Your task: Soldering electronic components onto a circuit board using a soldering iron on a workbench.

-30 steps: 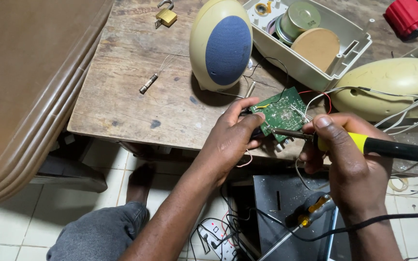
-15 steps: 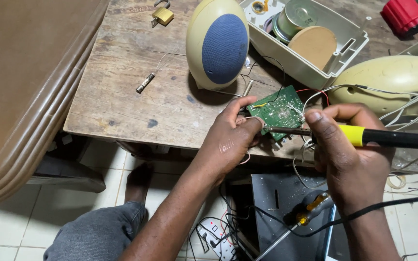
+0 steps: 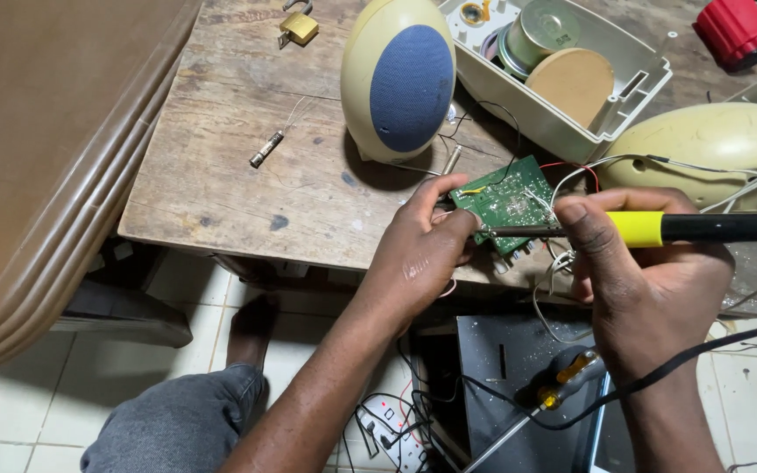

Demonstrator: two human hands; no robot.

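Observation:
My left hand (image 3: pixel 422 250) pinches the near-left edge of a small green circuit board (image 3: pixel 510 200) at the front edge of the wooden table (image 3: pixel 221 166). My right hand (image 3: pixel 641 280) grips a soldering iron (image 3: pixel 703 228) by its yellow and black handle. The iron's metal tip lies across the board's near edge. White and red wires (image 3: pixel 571 175) run from the board toward the right.
A cream egg-shaped speaker with a blue grille (image 3: pixel 399 79) stands behind the board. An open cream casing (image 3: pixel 571 79) holds a speaker driver. Another cream shell (image 3: pixel 703 144), a red cap (image 3: pixel 738 31), a padlock (image 3: pixel 298 26) and a small fuse (image 3: pixel 266 149) lie around. A screwdriver (image 3: pixel 562 381) rests below.
Both hands and the board sit slightly higher and closer in view; the iron's tip stays on the board. Nothing was picked up or released.

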